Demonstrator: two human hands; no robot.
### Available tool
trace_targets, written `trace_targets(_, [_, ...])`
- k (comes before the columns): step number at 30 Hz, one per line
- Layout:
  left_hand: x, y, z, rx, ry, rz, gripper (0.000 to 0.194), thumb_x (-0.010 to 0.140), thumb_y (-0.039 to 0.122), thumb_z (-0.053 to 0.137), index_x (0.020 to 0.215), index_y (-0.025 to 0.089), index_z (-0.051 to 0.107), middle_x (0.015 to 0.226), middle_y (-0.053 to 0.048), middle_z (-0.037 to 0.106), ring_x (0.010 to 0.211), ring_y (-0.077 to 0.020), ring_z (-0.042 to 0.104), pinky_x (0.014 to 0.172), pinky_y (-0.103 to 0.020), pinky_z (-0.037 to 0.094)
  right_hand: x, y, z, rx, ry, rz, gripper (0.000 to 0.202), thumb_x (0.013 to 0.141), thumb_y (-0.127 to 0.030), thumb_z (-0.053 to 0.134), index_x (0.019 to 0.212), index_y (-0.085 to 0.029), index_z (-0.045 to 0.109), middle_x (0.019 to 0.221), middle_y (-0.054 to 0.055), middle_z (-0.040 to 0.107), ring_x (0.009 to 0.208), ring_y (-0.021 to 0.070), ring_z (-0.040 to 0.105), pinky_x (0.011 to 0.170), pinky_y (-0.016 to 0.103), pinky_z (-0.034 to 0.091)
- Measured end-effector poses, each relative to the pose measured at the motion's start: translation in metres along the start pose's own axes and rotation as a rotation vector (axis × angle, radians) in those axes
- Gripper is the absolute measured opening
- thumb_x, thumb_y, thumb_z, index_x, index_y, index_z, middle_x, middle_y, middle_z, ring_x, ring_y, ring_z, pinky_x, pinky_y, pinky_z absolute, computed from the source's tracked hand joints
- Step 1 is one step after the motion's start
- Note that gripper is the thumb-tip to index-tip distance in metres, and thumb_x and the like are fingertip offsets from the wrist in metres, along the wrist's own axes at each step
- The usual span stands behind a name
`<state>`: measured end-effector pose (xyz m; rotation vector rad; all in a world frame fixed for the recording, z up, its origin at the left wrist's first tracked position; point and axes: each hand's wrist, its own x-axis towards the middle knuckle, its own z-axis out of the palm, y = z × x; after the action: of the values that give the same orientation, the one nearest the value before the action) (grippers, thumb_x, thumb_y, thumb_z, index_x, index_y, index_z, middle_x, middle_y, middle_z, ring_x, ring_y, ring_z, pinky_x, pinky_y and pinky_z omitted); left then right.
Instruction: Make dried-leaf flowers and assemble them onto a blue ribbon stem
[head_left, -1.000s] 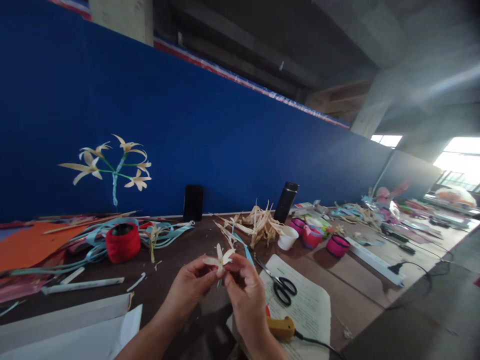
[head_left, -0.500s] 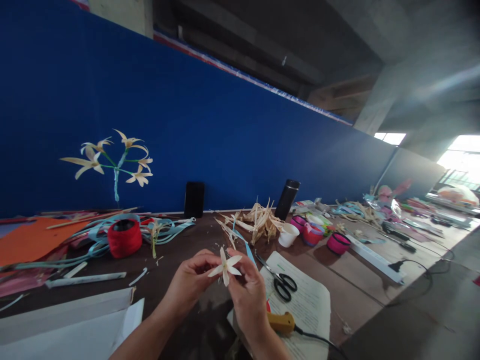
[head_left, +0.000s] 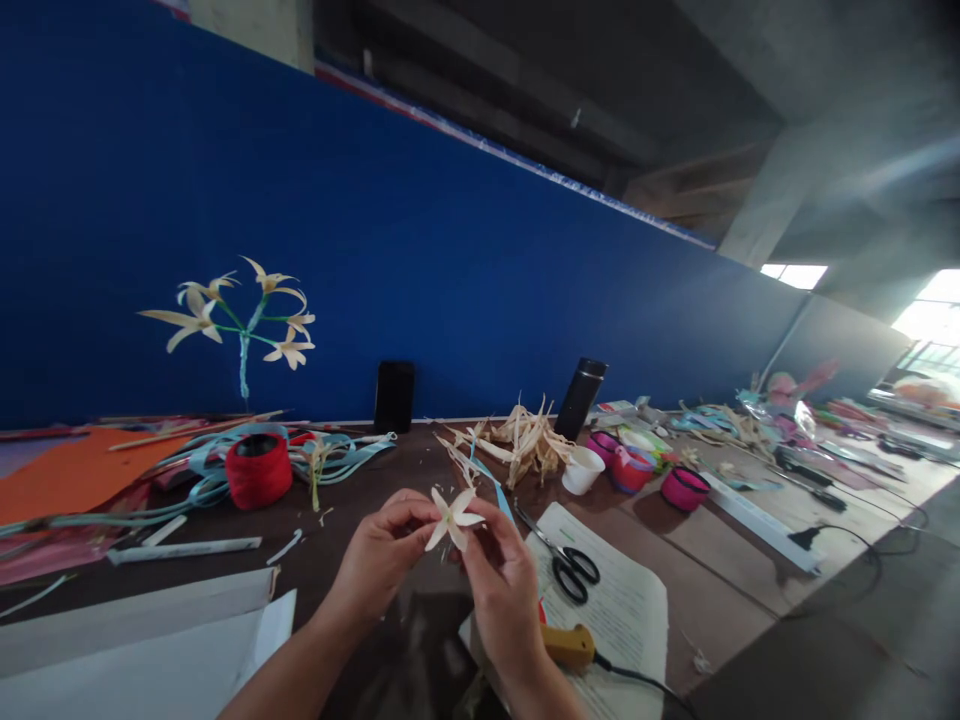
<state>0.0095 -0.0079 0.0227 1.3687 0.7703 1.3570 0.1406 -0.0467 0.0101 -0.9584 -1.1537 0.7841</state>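
Between my two hands, above the brown table, is a cream artificial flower [head_left: 452, 519] with several pointed petals, its face toward me. My left hand [head_left: 390, 545] pinches it from the left side with thumb and fingers. On the other side my right hand [head_left: 499, 570] is closed on it too, fingers curled behind the petals. The stem, if there is one, is hidden by the hands. Close to my right wrist lie black-handled scissors [head_left: 574, 572] on a printed sheet [head_left: 630, 600], and a yellow-handled corded tool [head_left: 568, 646] partly covered by that wrist.
Dried husk strips [head_left: 529, 445] lie behind my hands, near a white cup [head_left: 583, 470] and a black flask [head_left: 581, 398]. A red roll [head_left: 258, 472] and blue cords sit left. A flower spray [head_left: 244, 345] stands before the blue partition; a white box [head_left: 150, 640] lies front left.
The flower has turned a little and its petals point differently, with both hands still on it. The whole view has shifted slightly, so the table items appear farther right.
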Motion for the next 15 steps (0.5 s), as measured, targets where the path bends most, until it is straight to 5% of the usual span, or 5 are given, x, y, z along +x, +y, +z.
trace_targets(7, [0.0007,-0.0075,-0.0042,-0.007,0.048,-0.004,0.004,0.066,0.022,0.071,0.066,0.018,0.070,0.075,0.000,0.058,0.069,-0.0113,0.052,0.062,-0.019,0.040,-0.0018,-0.0056,-0.0051,0.038,0.044,0.007,0.018,0.085,-0.035,0.055,0.091,-0.019,0.061,0.065,-0.002,0.054,0.058,0.0114,0.048,0.056,0.022,0.040])
trace_targets(15, [0.0012,-0.0093,-0.0035,-0.016,0.085,-0.043,0.005,0.063,0.020,0.072,0.067,0.018,0.072,0.072,-0.001,0.062,0.065,-0.0115,0.054,0.057,-0.018,0.041,-0.0037,-0.0058,-0.0061,0.033,-0.043,0.005,0.016,0.082,-0.035,0.060,0.085,-0.019,0.060,0.065,-0.004,0.051,0.059,0.0095,0.044,0.056,0.020,0.037])
